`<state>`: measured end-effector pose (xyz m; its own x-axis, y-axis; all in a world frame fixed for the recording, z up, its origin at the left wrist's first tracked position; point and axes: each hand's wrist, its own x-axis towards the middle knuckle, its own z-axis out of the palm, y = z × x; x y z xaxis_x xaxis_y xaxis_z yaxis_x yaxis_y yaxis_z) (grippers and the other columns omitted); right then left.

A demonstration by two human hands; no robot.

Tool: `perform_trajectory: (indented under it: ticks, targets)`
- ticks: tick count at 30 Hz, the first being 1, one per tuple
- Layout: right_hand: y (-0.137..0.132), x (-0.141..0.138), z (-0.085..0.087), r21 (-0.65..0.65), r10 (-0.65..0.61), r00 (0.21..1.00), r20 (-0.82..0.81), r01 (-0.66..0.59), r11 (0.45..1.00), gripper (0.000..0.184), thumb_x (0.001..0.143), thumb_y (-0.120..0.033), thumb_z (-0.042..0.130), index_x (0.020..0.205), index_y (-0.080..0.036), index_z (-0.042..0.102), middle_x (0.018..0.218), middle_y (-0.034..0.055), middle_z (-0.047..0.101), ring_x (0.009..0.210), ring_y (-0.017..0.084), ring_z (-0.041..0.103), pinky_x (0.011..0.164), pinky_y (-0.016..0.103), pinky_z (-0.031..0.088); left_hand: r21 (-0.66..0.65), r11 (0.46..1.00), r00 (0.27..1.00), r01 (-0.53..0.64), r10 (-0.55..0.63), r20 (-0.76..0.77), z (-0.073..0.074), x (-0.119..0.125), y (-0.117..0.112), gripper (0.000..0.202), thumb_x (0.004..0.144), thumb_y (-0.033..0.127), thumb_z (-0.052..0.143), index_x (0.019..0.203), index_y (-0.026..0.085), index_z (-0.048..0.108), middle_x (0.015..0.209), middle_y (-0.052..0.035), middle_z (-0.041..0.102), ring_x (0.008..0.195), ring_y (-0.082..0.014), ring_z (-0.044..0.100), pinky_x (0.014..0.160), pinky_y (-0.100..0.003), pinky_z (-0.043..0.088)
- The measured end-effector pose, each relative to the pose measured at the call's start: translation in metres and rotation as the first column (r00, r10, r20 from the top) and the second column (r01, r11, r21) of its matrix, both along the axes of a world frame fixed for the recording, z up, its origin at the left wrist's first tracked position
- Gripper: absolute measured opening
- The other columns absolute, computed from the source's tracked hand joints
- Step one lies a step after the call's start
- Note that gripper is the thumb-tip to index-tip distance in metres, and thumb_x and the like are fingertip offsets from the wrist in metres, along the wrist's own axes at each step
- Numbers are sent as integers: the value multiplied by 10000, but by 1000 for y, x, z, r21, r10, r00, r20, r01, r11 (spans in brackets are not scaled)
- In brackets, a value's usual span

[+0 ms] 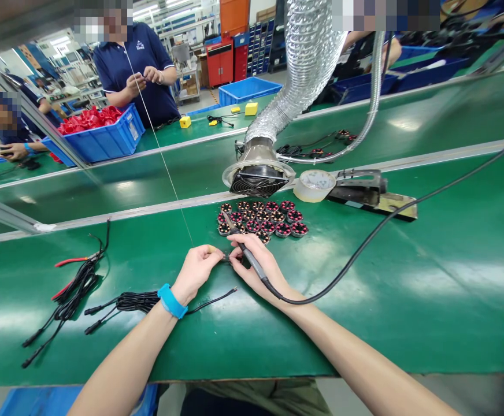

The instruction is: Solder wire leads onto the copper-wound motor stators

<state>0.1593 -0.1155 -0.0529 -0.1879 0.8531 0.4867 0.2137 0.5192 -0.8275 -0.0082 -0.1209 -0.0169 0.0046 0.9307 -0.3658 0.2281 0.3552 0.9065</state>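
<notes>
My right hand [258, 263] is closed around a soldering iron [252, 260], its tip pointing up and away over the round parts. Thumb and forefinger of that hand also meet a small dark piece [226, 259]. On the other side of this piece, my left hand [197, 267], with a blue wristband [173, 300], pinches it; the fingers hide most of its shape. Just beyond both hands sit several small motor stators [267, 226] with copper and pink windings, set close in rows. A thin pale wire [165, 164] runs down from above to behind my left hand.
Black cable bundles [137, 300] and red-handled pliers [70, 262] lie left. A fume extractor [258, 173] hangs ahead, beside a tape roll [315, 185] and a tape dispenser [371, 193]. The iron's cord [356, 254] crosses the right side. A co-worker [137, 75] stands across the bench.
</notes>
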Motion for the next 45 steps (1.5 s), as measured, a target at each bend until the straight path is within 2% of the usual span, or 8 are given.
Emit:
perform_trajectory:
  ticks: [6, 11, 15, 21, 25, 30, 35, 45]
  targets:
    - [0, -1, 0, 17, -25, 1000, 3, 25, 1000, 430, 873, -75, 544, 1251, -276, 591, 1000, 39, 607, 921, 182, 649, 838, 318, 566, 21, 1000, 1000, -13, 13, -3, 3, 1, -1, 210, 792, 357, 669, 782, 149, 702, 533, 21, 512, 513, -101, 436, 536, -241, 331]
    - [0, -1, -2, 10, -85, 996, -12, 85, 996, 456, 854, -52, 556, 1248, -278, 597, 1042, 35, 610, 896, 168, 666, 883, 337, 572, 19, 1000, 1000, -13, 13, 2, 3, 1, -1, 200, 777, 343, 702, 802, 145, 692, 523, 42, 486, 467, -72, 344, 488, -221, 279]
    - [2, 1, -5, -3, -47, 999, -8, 47, 999, 499, 870, -49, 578, 1308, -286, 560, 1086, 42, 619, 934, 173, 694, 937, 365, 566, 15, 1000, 999, -12, 12, 33, 3, 3, -2, 210, 757, 336, 737, 807, 140, 678, 554, 54, 498, 446, -44, 277, 458, -210, 231]
    - [3, 3, -5, 17, -16, 1000, 2, 16, 1000, 478, 897, -58, 578, 1314, -291, 559, 1091, 49, 615, 974, 187, 686, 932, 365, 570, 29, 1000, 999, -12, 11, 44, 0, 2, -2, 248, 724, 354, 763, 815, 136, 691, 574, 47, 529, 466, -48, 315, 470, -206, 237]
    - [2, 2, -4, 15, -1, 1000, -8, 1, 1000, 479, 895, -42, 566, 1312, -279, 560, 1059, 45, 599, 960, 178, 678, 902, 338, 574, 32, 999, 1000, -12, 12, 1, -1, 3, -2, 204, 744, 328, 730, 804, 136, 700, 581, 36, 556, 478, -59, 340, 494, -214, 271]
    - [2, 1, -5, 6, 0, 1000, -21, 0, 1000, 479, 892, -39, 568, 1307, -278, 564, 1064, 40, 583, 911, 158, 679, 876, 318, 578, 85, 996, 999, 5, -2, -34, -2, 5, -2, 177, 781, 287, 639, 733, 131, 706, 648, -12, 644, 574, -98, 490, 592, -228, 374]
    - [1, 1, -4, 4, -7, 1000, -16, 7, 1000, 470, 896, -41, 569, 1301, -279, 563, 1049, 36, 589, 898, 154, 684, 871, 314, 581, 122, 992, 1000, 15, -15, -3, -5, 5, -1, 212, 760, 333, 670, 729, 128, 714, 781, -62, 731, 729, -150, 612, 720, -256, 443]
    - [1, 2, -1, 4, -28, 1000, 6, 28, 1000, 463, 882, -34, 590, 1275, -278, 571, 1051, 36, 607, 910, 158, 704, 869, 310, 586, 98, 994, 998, -44, 41, 39, -12, 2, -1, 279, 679, 375, 793, 789, 125, 733, 739, -55, 719, 634, -123, 565, 612, -238, 390]
